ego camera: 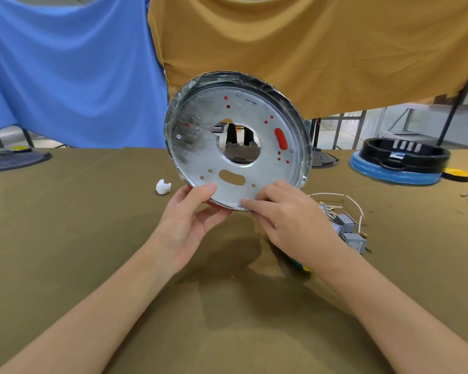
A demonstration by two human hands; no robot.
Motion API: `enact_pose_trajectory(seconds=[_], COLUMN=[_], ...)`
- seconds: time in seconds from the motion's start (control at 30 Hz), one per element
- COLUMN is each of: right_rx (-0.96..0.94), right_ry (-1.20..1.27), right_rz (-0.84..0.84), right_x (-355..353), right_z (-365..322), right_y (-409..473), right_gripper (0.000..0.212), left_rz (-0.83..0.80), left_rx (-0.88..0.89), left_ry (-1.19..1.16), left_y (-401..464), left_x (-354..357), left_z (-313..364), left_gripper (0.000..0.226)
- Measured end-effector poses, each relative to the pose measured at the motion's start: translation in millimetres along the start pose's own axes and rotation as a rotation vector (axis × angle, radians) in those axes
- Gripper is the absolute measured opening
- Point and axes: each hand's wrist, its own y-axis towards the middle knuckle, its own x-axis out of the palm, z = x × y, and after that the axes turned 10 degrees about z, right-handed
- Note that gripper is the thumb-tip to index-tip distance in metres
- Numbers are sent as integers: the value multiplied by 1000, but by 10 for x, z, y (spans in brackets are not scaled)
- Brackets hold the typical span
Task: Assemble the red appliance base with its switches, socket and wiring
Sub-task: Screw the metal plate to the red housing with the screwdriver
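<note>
Both hands, left hand and right hand, pinch the upright red appliance base by its bottom rim only, fingers curled tight, so it could tip forward onto the desk.

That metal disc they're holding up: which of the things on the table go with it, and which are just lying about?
Part of the job:
- round metal base plate, held at its lower edge by the left hand and right hand
- grey switches with white wiring
- small white plastic piece, possibly

Lying about:
- black ring on a blue pad
- yellow lid
- dark tray, far left
</note>
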Motion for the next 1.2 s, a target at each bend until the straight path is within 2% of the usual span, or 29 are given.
enact_pose_trajectory(seconds=[0.07, 0.13, 0.17, 0.27, 0.33, 0.47, 0.57, 0.73, 0.87, 1.0, 1.1, 1.2], right_rx=[-3, 35, 65, 184, 257, 407, 474, 518, 531, 511, 508, 470], right_ry=[11, 61, 99, 283, 393, 546, 665, 767, 815, 822, 815, 759], right_rz=[29, 99, 141, 207, 201, 143, 124, 105, 77, 65, 34, -3], right_x=[-3, -9, -14, -29, -38, -67, -80, -105, -121, -126, -125, -118], right_z=[7, 40, 54, 31, -3, 43, 65, 89, 91, 71, 68, 74], right_y=[4, 7, 6, -9, -1, 48, 68, 101, 103, 89, 81, 68], right_gripper=[24, 23, 22, 21, 16, 2, 3, 11, 9, 18, 12, 10], left_rz=[-32, -59, -78, -146, -133, -127, -155, -174, -192, -165, -143, -133], left_rx=[-1, 18, 35, 128, 172, 150, 141, 111, 115, 138, 160, 165], left_ry=[-5, -3, 17, 198, 250, 176, 154, 95, 93, 127, 156, 180], left_y=[2, 6, 11, -11, -14, -17, -4, 19, 22, 8, -13, -33], left_x=[1, -5, -12, 11, 26, 26, 9, 8, -3, 10, 20, 15], left_z=[20, 36, 31, -21, -47, -17, -8, -1, 3, 1, 5, 5], left_gripper=[55, 75, 77, 61, 56, 49, 45, 47, 46, 49, 56, 51])
